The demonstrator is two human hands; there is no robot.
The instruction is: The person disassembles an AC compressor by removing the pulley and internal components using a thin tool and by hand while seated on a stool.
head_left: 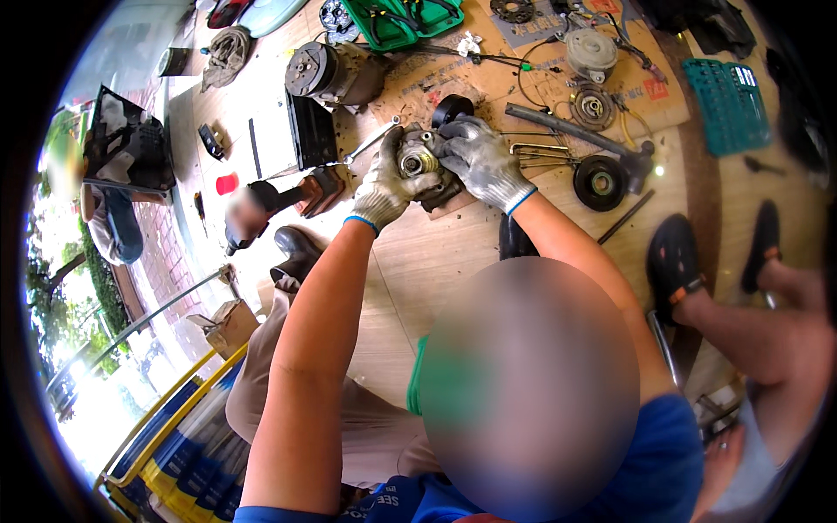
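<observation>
Both of my hands wear pale knit gloves with grey palms and blue cuffs. My left hand [390, 181] is closed round the left side of a greasy metal machine part [418, 162], its thumb lying across the front. A ringed, shiny hub faces up from the part. From the right, my right hand [488, 166] presses its bent fingers against the same part; whether they pinch something smaller is hidden. Just beyond the right fingers sits a black round ring-shaped piece [452, 109]. A combination wrench [373, 141] lies beside my left hand.
Beyond my hands are a compressor with a pulley [336, 73], a hammer [580, 139], hex keys [542, 153] and a black pulley [600, 182] near cardboard [514, 83]. A cordless power tool [261, 209] lies left. Another person's legs and shoes [676, 266] are right.
</observation>
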